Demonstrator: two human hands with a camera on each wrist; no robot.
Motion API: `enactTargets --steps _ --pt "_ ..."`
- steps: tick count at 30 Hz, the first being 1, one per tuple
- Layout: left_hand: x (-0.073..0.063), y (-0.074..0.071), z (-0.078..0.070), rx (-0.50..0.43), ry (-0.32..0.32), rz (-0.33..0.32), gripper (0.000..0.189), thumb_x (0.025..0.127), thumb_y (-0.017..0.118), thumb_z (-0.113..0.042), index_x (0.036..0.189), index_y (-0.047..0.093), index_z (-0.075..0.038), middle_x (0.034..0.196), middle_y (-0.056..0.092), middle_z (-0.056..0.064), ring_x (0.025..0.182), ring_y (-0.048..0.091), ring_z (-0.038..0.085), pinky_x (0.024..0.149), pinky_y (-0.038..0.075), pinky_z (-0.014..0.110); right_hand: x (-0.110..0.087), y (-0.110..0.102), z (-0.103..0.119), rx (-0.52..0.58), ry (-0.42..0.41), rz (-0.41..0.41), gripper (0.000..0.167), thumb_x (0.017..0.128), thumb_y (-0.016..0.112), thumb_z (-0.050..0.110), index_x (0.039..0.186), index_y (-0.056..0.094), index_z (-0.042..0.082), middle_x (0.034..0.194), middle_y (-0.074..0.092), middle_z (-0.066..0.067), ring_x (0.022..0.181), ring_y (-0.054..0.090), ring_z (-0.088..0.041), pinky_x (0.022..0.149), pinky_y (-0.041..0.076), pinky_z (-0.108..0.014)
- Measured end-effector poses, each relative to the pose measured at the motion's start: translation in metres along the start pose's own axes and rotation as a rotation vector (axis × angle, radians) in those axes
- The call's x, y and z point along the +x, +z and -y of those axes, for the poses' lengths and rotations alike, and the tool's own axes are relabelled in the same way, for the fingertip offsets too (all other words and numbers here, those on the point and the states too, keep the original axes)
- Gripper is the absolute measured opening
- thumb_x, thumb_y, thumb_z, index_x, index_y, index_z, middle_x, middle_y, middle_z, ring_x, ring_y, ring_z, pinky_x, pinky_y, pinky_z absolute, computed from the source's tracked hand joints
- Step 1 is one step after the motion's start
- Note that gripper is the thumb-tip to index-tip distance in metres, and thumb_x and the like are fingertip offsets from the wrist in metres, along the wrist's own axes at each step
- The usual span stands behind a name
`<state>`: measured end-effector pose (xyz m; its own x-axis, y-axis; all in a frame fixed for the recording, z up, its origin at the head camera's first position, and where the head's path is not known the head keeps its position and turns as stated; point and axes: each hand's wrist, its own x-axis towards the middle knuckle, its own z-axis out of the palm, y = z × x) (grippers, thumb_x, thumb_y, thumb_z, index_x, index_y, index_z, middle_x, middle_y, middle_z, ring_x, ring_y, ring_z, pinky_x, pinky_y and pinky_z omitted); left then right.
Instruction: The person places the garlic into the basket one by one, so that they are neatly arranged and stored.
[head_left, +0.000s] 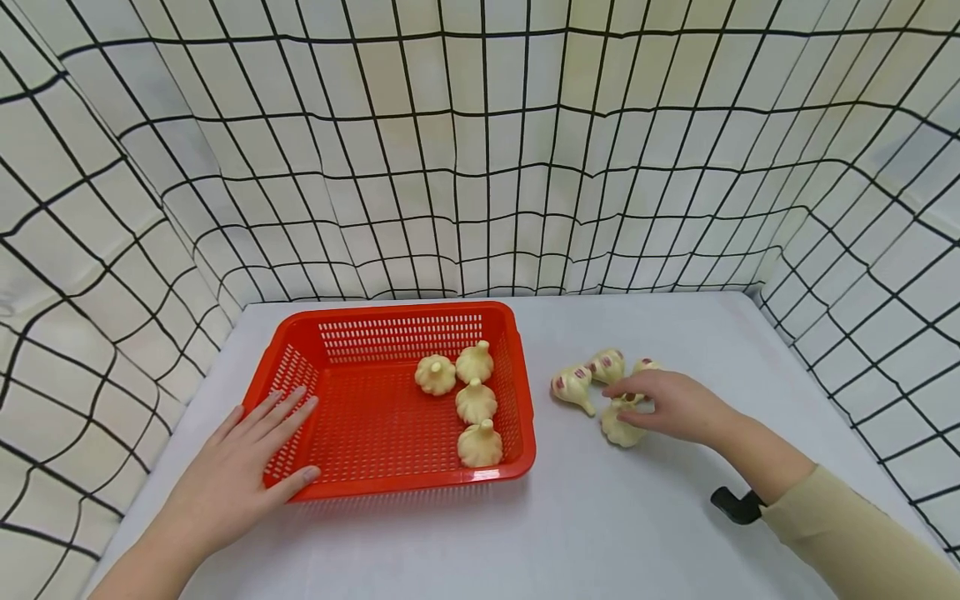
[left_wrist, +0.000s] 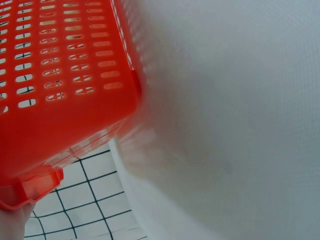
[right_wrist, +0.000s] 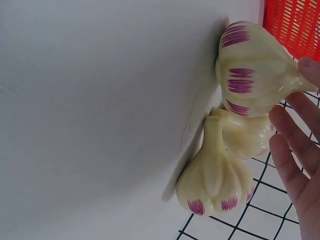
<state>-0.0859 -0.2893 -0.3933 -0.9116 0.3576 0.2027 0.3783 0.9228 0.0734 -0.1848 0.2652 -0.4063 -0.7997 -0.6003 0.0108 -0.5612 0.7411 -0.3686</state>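
My right hand (head_left: 667,404) is at a cream garlic bulb (head_left: 621,425) on the table, thumb and fingers on either side of its neck. In the right wrist view this bulb (right_wrist: 250,70) shows purple streaks, its neck between thumb and fingers. Other purple-marked bulbs sit just behind it: one lying bulb (head_left: 573,386), another bulb (head_left: 606,365), and a third bulb (head_left: 645,364) partly hidden by the hand. My left hand (head_left: 240,467) rests with straight, spread fingers over the left rim of a red plastic basket (head_left: 360,487); its thumb lies across the front-left corner.
Inside the basket, several garlic bulbs (head_left: 476,404) cluster toward the right end. White table (head_left: 570,533) surrounds it, bounded by white walls with black netting (head_left: 480,142). A black object (head_left: 738,506) shows by the right sleeve.
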Motion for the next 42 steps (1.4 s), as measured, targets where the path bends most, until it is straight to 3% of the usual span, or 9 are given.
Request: enactTargets --steps 7,19,22,25,31,42 --pt "0.001 0.000 -0.001 -0.005 -0.005 0.006 0.088 0.086 0.067 -0.057 0.158 0.027 -0.024 0.158 0.035 0.012 0.142 0.032 0.039 0.118 -0.017 0.033 -0.001 -0.001 0.001 -0.090 -0.046 -0.018 0.031 0.089 0.075 0.021 0.119 0.071 0.016 0.109 0.071 0.010 0.095 0.065 -0.008 0.080 0.056 -0.035" --pt "0.000 0.001 0.000 0.000 -0.005 0.006 0.089 0.087 0.066 -0.057 0.158 0.027 -0.024 0.159 0.033 0.011 0.143 0.030 0.038 0.117 -0.018 0.031 -0.001 -0.005 0.001 -0.089 -0.096 -0.096 0.023 0.087 0.076 0.015 0.110 0.074 0.015 0.101 0.073 0.008 0.084 0.064 -0.006 0.073 0.055 -0.032" --pt "-0.001 0.000 0.000 0.001 -0.003 0.002 0.088 0.087 0.067 -0.057 0.158 0.027 -0.024 0.159 0.033 0.010 0.143 0.031 0.037 0.117 -0.017 0.031 -0.001 -0.009 0.002 -0.081 -0.093 -0.132 0.023 0.086 0.078 0.015 0.109 0.075 0.016 0.100 0.072 0.009 0.091 0.067 -0.011 0.082 0.056 -0.038" --pt "0.000 0.000 0.000 0.000 -0.001 0.001 0.088 0.087 0.067 -0.057 0.158 0.027 -0.023 0.159 0.033 0.011 0.143 0.031 0.038 0.117 -0.017 0.031 0.000 -0.014 0.005 -0.062 -0.078 -0.145 0.023 0.086 0.078 0.014 0.110 0.074 0.016 0.097 0.072 0.010 0.091 0.067 -0.013 0.082 0.057 -0.040" --pt "0.002 -0.002 -0.002 0.000 -0.010 0.021 0.087 0.087 0.066 -0.058 0.157 0.030 -0.021 0.159 0.033 0.011 0.142 0.031 0.039 0.117 -0.017 0.032 0.003 -0.026 0.011 -0.046 -0.051 -0.145 0.024 0.088 0.076 0.014 0.112 0.073 0.015 0.093 0.069 0.013 0.082 0.061 -0.005 0.070 0.055 -0.032" --pt "0.002 -0.003 -0.001 0.001 -0.018 0.035 0.087 0.087 0.066 -0.058 0.157 0.031 -0.020 0.160 0.032 0.011 0.142 0.031 0.040 0.117 -0.018 0.034 0.032 -0.050 0.029 -0.028 -0.133 -0.212 0.027 0.088 0.076 0.015 0.114 0.073 0.018 0.098 0.071 0.011 0.086 0.063 -0.007 0.073 0.056 -0.032"
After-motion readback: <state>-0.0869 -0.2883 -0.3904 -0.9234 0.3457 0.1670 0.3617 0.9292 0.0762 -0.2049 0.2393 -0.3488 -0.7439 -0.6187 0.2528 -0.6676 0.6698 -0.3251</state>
